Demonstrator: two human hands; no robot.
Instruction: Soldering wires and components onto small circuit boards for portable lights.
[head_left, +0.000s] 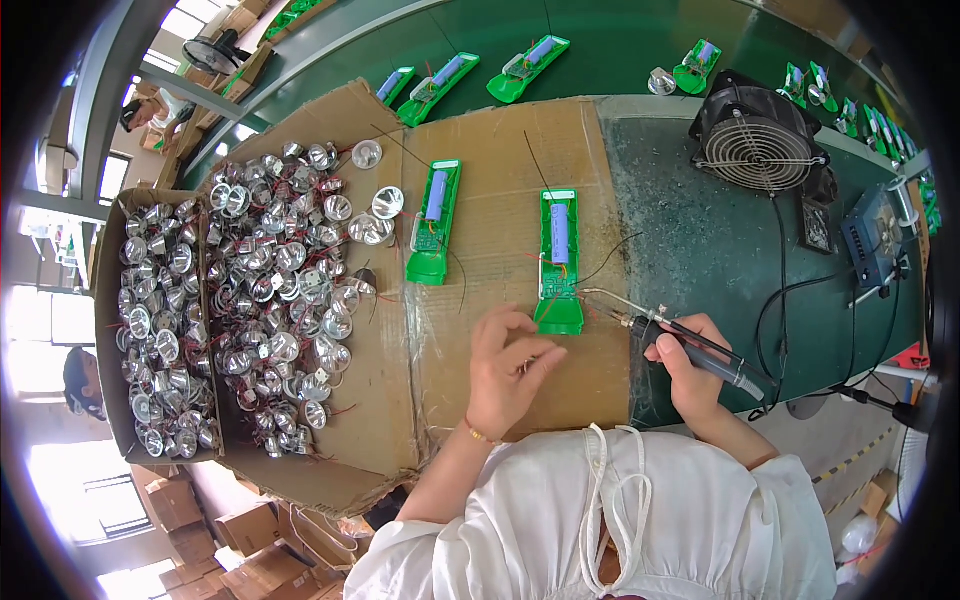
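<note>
A green plastic housing (561,315) lies in front of me on the cardboard, with a purple cylindrical battery (560,235) and a small circuit board (557,283) in it. Thin red and black wires stick out from it. Curled beside its near end is my left hand (503,372), thumb and fingers drawn together; what they hold, if anything, is too small to make out. My right hand (690,362) grips a soldering iron (700,350) with a thin curved feed tube, its tip close to the circuit board. To the left lies a second green housing (428,262) with a battery.
Cardboard boxes full of shiny lamp reflectors (285,255) stand at left, some reflectors (387,203) spilling beside them. A black fan (757,150) and a blue soldering station (872,235) with cables stand at right. More green housings (530,70) lie along the far bench.
</note>
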